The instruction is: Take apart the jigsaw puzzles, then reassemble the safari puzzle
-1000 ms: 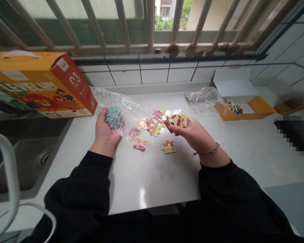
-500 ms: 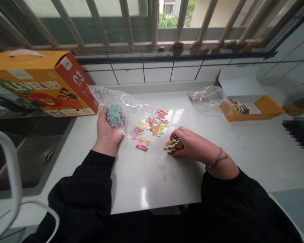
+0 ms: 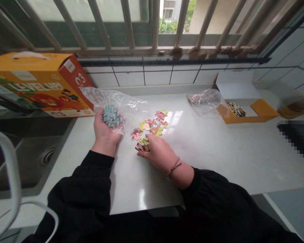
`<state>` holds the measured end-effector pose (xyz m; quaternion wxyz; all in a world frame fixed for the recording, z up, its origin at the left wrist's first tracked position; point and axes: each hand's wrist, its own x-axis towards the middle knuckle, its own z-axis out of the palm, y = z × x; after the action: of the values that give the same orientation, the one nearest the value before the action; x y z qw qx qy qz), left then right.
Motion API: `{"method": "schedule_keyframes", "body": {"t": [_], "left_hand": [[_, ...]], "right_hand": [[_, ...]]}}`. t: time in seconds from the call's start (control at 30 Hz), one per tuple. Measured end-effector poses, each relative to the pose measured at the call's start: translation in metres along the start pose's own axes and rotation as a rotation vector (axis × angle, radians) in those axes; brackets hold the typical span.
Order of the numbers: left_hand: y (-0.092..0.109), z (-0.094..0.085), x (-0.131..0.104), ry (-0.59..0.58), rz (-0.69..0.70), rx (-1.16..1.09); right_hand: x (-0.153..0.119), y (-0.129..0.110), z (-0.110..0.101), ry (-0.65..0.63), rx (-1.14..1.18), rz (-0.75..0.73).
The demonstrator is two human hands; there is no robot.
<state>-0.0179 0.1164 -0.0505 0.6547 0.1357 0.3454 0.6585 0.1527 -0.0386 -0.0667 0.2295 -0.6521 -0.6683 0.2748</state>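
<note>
Plastic bag [image 3: 131, 109] and pale-blue puzzle pieces [image 3: 111, 115], cradled in the left hand [image 3: 105, 132] above the worktop [image 3: 212, 155]; stack of patterned puzzle pieces [image 3: 142, 145], gripped between thumb and fingers of the right hand [image 3: 158, 151], just beside loose colourful puzzle pieces [image 3: 155, 125] spread on the worktop

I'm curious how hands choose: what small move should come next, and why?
Probably the right hand should reach for the pink piece just beyond its stack of puzzle pieces: it lies close by, while the left hand holds a clear bag of blue pieces.
</note>
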Motion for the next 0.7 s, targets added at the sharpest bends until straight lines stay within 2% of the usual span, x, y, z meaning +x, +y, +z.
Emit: {"method": "schedule_keyframes", "body": {"t": [0.2, 0.3, 0.53, 0.7], "left_hand": [[0.0023, -0.0052, 0.0023, -0.044, 0.048, -0.004], [0.0027, -0.0056, 0.0019, -0.066, 0.069, -0.016], [0.0038, -0.0008, -0.0009, -0.023, 0.054, -0.055], [0.0035, -0.0028, 0.0003, -0.039, 0.05, -0.044]], "right_hand": [[-0.0022, -0.0039, 0.0034, 0.073, -0.179, -0.016], [-0.0025, -0.0021, 0.0014, 0.069, -0.17, -0.061], [-0.0049, -0.0049, 0.0021, 0.033, -0.164, -0.054], [-0.005, -0.0036, 0.0006, 0.024, -0.053, -0.101]]}}
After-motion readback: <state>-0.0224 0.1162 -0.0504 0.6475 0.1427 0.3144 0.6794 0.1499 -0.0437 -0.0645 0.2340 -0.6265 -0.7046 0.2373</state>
